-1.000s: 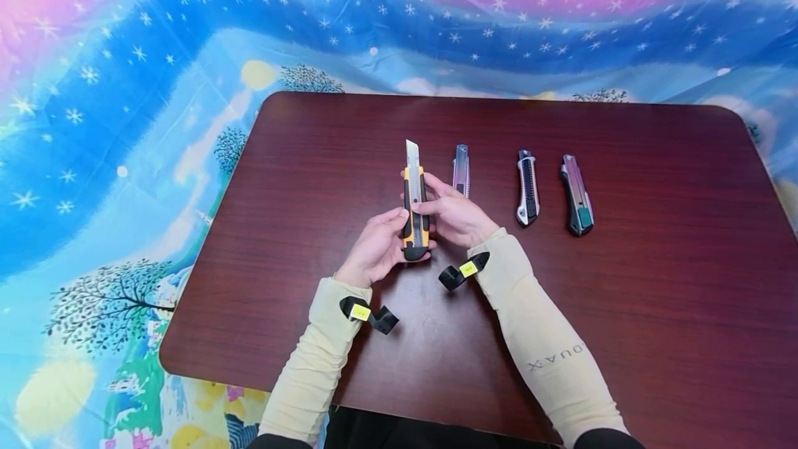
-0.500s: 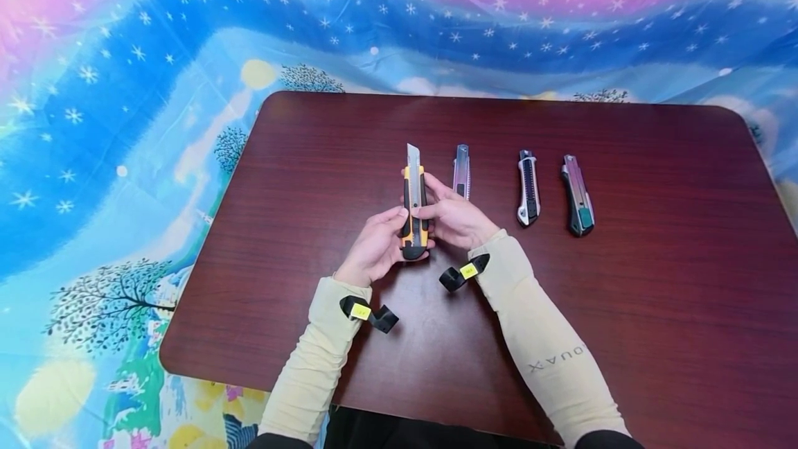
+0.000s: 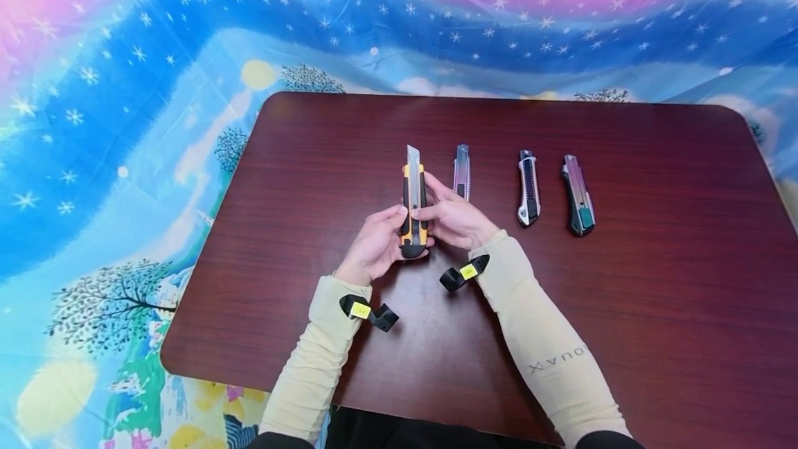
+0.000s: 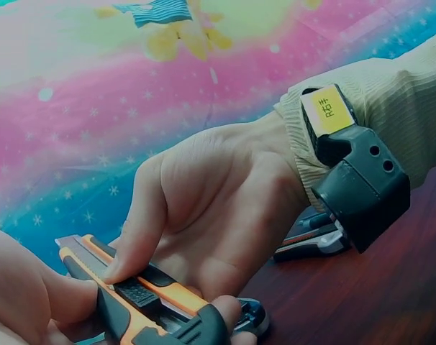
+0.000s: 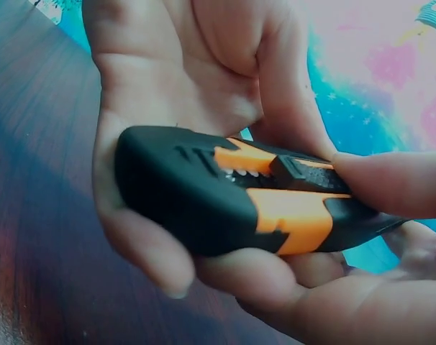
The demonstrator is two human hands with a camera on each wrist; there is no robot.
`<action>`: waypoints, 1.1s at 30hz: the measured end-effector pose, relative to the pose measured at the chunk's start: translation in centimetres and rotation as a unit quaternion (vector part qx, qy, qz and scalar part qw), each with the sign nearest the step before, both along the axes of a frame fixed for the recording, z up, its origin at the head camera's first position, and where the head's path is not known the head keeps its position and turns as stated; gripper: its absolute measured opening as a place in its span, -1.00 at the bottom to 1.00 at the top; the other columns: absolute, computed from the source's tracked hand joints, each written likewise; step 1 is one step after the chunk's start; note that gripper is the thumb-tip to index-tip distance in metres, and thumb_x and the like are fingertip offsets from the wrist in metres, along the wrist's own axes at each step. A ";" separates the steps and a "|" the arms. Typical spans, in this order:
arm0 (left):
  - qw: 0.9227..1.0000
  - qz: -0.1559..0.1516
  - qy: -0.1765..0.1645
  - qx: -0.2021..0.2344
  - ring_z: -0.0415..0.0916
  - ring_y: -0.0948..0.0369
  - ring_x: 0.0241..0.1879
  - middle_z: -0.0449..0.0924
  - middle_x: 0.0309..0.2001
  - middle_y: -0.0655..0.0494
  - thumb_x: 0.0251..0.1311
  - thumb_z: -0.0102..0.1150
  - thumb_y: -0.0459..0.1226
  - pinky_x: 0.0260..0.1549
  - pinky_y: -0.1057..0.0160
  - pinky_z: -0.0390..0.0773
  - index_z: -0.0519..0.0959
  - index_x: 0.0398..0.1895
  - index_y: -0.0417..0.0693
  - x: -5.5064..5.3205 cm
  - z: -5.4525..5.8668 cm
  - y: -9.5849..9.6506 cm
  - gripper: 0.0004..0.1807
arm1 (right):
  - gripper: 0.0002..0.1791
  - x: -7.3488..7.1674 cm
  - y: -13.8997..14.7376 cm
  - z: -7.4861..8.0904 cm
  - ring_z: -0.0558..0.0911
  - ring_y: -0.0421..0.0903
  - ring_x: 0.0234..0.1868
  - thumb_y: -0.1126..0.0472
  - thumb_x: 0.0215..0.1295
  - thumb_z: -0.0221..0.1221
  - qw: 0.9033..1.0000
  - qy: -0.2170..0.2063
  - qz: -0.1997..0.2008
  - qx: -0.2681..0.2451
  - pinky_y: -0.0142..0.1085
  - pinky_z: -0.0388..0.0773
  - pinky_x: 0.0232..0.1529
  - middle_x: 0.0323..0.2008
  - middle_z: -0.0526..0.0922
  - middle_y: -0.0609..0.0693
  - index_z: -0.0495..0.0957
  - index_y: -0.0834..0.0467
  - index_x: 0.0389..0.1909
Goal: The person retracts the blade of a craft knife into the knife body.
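An orange-and-black snap-off utility knife (image 3: 414,186) stands out between both hands, its blade (image 3: 413,156) extending from the far end. My left hand (image 3: 373,238) holds the handle from the left, thumb on its side and fingers curled beneath the rear end. From the right, my right hand (image 3: 460,219) grips the same knife. Its thumb rests just ahead of the black slider (image 4: 137,291) in the left wrist view, with fingers behind the handle. The right wrist view gives a close look at the handle's black rear end (image 5: 182,190) lying in the left hand.
A grey utility knife (image 3: 461,166) lies just beyond the right hand, partly hidden by it. Farther right are a black-and-silver knife (image 3: 528,189) and a green-and-black one (image 3: 578,196). All lie on the dark red-brown table (image 3: 661,283), before a printed cloth (image 3: 399,26).
The knife's blade sticks out less than a second ago; its tip has drawn back toward the handle. Both hands keep their hold, almost in the same place.
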State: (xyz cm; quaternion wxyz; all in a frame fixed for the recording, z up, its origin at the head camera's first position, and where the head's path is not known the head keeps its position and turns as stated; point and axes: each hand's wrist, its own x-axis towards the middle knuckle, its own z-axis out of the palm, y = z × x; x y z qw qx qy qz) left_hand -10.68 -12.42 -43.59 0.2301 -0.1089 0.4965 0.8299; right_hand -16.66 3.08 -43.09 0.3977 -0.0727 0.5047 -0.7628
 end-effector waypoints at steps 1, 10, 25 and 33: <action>1.000 0.001 -0.003 -0.001 0.67 0.06 -0.27 0.47 0.08 -0.26 0.54 -0.35 -0.24 -0.23 0.08 0.70 0.25 0.37 -0.22 0.0 0.0 0.0 -0.55 | -0.11 0.0 0.0 0.0 0.45 -0.06 0.08 0.58 0.30 -0.12 1.000 0.001 0.000 0.001 -0.22 0.47 0.07 0.24 0.28 0.10 -0.10 -0.15 0.52; 1.000 0.014 -0.006 -0.006 0.63 0.04 -0.18 0.36 0.28 -0.30 0.54 -0.35 -0.20 -0.14 0.03 0.64 0.22 0.43 -0.12 -0.3 0.1 0.0 -0.53 | -0.37 0.2 -0.2 0.0 0.60 -0.16 -0.09 0.37 0.44 -0.09 0.999 -0.026 0.021 0.030 -0.22 0.57 -0.08 -0.07 0.57 -0.05 0.02 0.16 0.49; 1.000 0.022 -0.012 -0.017 0.64 0.07 -0.22 0.43 0.21 -0.27 0.53 -0.32 -0.21 -0.17 0.01 0.65 0.28 0.40 -0.13 -0.4 -0.2 0.2 -0.54 | -0.30 0.3 -0.1 -0.4 0.62 -0.15 -0.09 0.46 0.39 -0.09 0.999 -0.044 0.021 0.004 -0.18 0.59 -0.08 -0.07 0.59 -0.09 -0.01 0.11 0.51; 1.000 0.018 -0.011 -0.021 0.63 0.02 -0.15 0.46 0.16 -0.19 0.54 -0.32 -0.19 -0.05 -0.08 0.61 0.28 0.40 -0.12 -0.3 0.0 0.1 -0.54 | -0.26 0.5 -0.1 -0.5 0.61 -0.18 -0.06 0.51 0.35 -0.10 0.999 -0.039 0.024 -0.001 -0.21 0.60 -0.05 0.02 0.55 -0.09 0.00 0.06 0.51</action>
